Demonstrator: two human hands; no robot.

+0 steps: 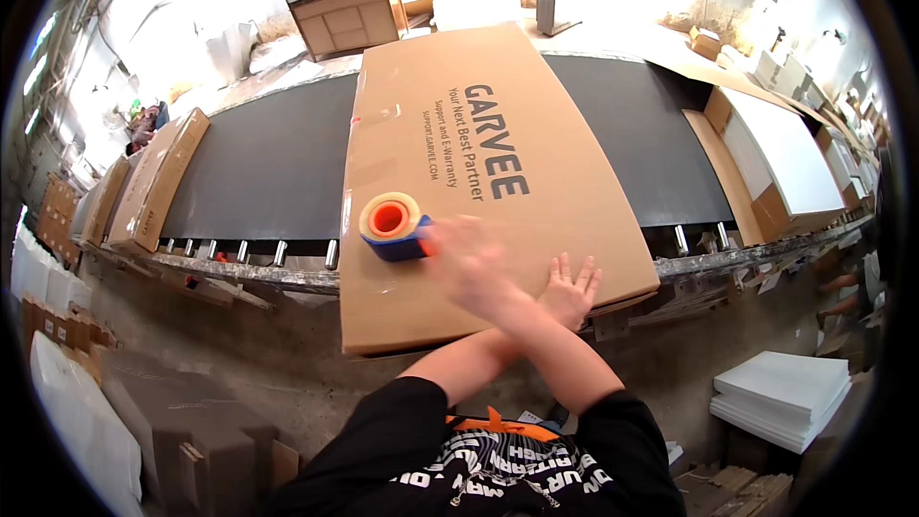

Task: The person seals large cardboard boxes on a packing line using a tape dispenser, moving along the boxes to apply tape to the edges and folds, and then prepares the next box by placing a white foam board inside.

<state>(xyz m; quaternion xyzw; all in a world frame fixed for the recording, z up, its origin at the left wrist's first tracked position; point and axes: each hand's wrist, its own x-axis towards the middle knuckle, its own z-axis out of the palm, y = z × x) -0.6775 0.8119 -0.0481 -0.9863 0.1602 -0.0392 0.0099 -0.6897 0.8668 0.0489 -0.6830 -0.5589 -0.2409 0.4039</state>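
Note:
A large flat cardboard box [479, 163] lies across a dark conveyor belt [268, 172], its near end overhanging the rollers toward me. My arms are crossed. My left hand [571, 289] rests flat on the box's near right part, fingers spread. My right hand [464, 263], blurred by motion, reaches across to the left and grips a blue tape dispenser [394, 230] with an orange-cored roll of tan tape, which sits on the box near its left edge.
More flat cardboard boxes [158, 177] lie at the belt's left end. An open box with a white panel [780, 158] stands at the right. Stacked white sheets [780, 397] lie at lower right, and brown cartons [206, 445] stand at lower left.

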